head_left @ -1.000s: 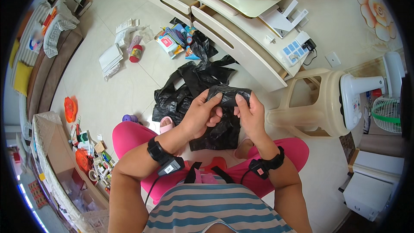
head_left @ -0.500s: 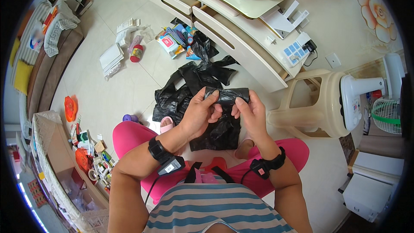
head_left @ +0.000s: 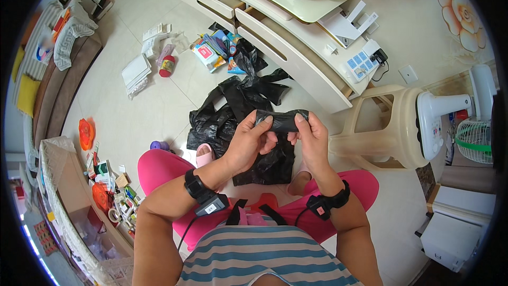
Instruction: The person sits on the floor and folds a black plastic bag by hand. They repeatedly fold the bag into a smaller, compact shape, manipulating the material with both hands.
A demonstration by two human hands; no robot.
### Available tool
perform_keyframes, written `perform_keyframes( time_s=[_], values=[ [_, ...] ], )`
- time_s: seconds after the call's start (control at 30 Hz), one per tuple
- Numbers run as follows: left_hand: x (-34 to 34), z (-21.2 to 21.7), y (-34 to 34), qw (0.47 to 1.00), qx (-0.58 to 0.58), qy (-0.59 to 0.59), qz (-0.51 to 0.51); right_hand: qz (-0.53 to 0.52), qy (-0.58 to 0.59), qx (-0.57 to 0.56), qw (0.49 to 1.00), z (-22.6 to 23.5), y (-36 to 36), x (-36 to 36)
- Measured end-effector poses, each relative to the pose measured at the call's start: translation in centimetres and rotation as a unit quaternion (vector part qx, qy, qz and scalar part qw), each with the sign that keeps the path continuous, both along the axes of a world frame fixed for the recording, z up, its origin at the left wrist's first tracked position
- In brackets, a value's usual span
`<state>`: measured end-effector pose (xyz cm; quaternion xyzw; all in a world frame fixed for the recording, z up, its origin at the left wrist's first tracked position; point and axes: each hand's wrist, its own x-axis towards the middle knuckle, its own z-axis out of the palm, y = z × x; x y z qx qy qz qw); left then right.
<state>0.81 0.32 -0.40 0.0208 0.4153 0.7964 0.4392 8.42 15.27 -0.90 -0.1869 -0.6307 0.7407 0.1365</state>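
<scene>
Between my two hands stretches a black plastic bag (head_left: 283,122), folded into a narrow strip. My left hand (head_left: 250,142) pinches its left end with the thumb on top. At the other end my right hand (head_left: 312,140) grips it the same way, thumb over the edge. Just below and beyond the hands, more black plastic bags (head_left: 214,119) lie crumpled and spread on the floor between my feet. The undersides of the fingers on the strip are partly hidden.
Past the bags lie a wipes pack (head_left: 206,53), a red-lidded jar (head_left: 166,66) and white boxes (head_left: 137,74). An open drawer (head_left: 296,58) juts out ahead. A beige stool (head_left: 370,127) stands right; a carton (head_left: 90,196) and several small items are at left.
Both hands have shifted slightly to the right at the ends of the strip. The folded bag looks flatter and more stretched, dipping in the middle. The things on the floor have not moved.
</scene>
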Motion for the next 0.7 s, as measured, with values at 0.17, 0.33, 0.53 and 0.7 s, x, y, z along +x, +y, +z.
perform_keyframes(
  time_s=[0.17, 0.33, 0.53, 0.7],
  values=[
    [-0.1, 0.11, 0.06, 0.999, -0.006, -0.032, 0.008, -0.004, 0.005, 0.07, 0.998, 0.05, -0.17, 0.01],
    [0.15, -0.43, 0.1, 0.999, -0.023, 0.025, 0.037, 0.005, 0.011, 0.024, 1.0, -0.22, -0.25, -0.03],
    [0.09, -0.51, 0.05, 0.999, -0.009, 0.022, 0.043, 0.017, -0.003, 0.008, 1.0, -0.04, -0.05, 0.11],
    [0.04, -0.09, 0.28, 0.999, 0.006, -0.031, 0.044, -0.001, -0.001, 0.094, 0.996, 0.02, -0.02, 0.19]
  ],
)
